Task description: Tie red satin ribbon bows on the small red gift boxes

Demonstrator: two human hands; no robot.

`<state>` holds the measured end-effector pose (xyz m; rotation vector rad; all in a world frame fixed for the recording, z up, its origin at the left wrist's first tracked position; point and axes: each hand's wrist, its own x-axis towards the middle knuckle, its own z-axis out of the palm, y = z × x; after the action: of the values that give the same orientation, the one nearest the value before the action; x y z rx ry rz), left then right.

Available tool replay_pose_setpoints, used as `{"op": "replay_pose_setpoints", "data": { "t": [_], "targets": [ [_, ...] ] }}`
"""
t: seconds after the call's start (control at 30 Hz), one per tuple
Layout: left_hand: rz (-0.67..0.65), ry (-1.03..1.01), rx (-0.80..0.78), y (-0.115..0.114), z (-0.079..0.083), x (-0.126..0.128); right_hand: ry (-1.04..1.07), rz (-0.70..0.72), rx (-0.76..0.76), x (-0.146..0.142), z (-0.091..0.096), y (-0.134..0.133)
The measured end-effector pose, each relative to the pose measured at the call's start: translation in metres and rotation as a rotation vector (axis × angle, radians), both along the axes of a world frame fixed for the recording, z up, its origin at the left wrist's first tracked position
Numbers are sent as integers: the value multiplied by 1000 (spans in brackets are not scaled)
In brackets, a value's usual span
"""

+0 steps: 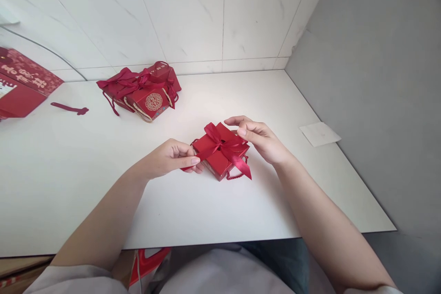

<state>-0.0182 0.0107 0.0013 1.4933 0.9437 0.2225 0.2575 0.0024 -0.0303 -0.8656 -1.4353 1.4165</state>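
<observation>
So, left hand (175,157) in pinch on ribbon tail (207,151)

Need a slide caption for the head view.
Left hand pinches a ribbon tail on the red box, right hand alongside.

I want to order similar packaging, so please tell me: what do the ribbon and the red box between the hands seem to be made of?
The ribbon: probably satin-like fabric, glossy; it catches light and bends in soft loops. The box: likely smooth card with low sheen, judging by flat panels and crisp edges; coating uncertain.
</observation>
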Motion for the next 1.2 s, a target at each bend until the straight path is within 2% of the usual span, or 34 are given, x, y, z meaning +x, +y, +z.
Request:
{"op": "replay_pose_setpoints", "data": {
  "t": [0.23, 0.4, 0.57, 0.93, 1.07, 1.2],
  "targets": [
    [26, 3, 9, 2, -7, 3, -22, 81, 44, 4, 7, -3],
    [-12, -15, 27, 5, -10, 2, -18, -6, 53, 5, 3, -1],
    [-7, -25, 27, 6, -11, 3, 5, 16, 79, 5, -2, 1],
    [-96, -36, -35, 7, -11, 7, 34, -46, 57, 6, -9, 8],
    [-167, 12, -84, 4, -9, 9, 7, -21, 33, 6, -8, 7],
    [-205, -25, -73, 3, -10, 7, 10, -4, 20, 7, -4, 5]
  ]
}}
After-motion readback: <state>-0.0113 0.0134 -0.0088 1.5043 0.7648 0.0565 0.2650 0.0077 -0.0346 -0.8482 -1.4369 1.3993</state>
